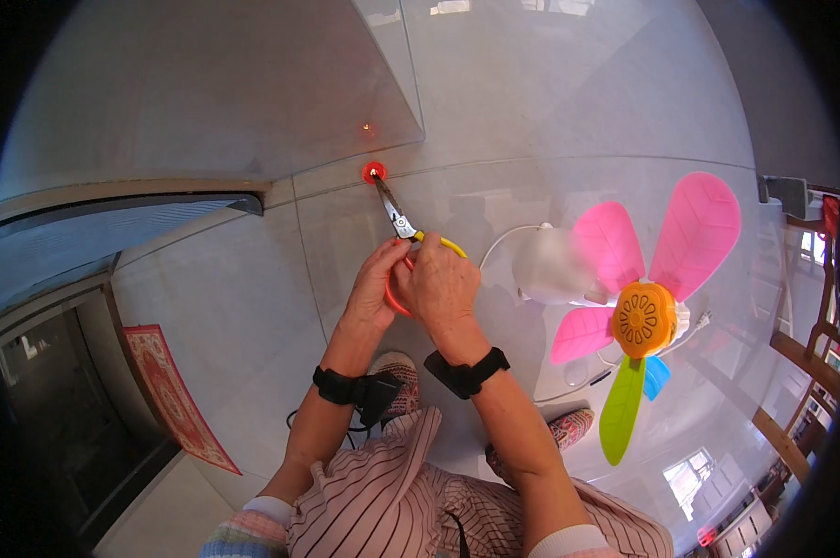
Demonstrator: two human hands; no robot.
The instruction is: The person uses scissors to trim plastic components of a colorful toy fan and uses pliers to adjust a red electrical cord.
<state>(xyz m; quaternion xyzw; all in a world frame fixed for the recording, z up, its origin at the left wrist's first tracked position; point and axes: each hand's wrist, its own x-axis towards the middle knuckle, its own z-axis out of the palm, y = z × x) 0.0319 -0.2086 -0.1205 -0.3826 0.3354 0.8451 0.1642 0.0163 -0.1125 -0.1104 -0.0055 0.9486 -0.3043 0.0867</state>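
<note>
Both my hands grip a pair of pliers [401,225] with long dark jaws, a silver pivot and one yellow and one red handle. Around the yellow handle, nearer the pivot, closes my right hand [446,286]. My left hand [371,286] is closed at the red handle, close against the right one; its fingertips are partly hidden. The jaws point away from me, and their tips meet a small round red thing [369,168] with a bright centre. Whether the jaws pinch it, I cannot tell.
To the right stands a fan with pink blades [697,237], a green blade [621,411] and an orange hub [645,319]; a white cable lies by it. A grey panel [206,84] rises at the upper left. A red patterned mat [178,398] lies at the left.
</note>
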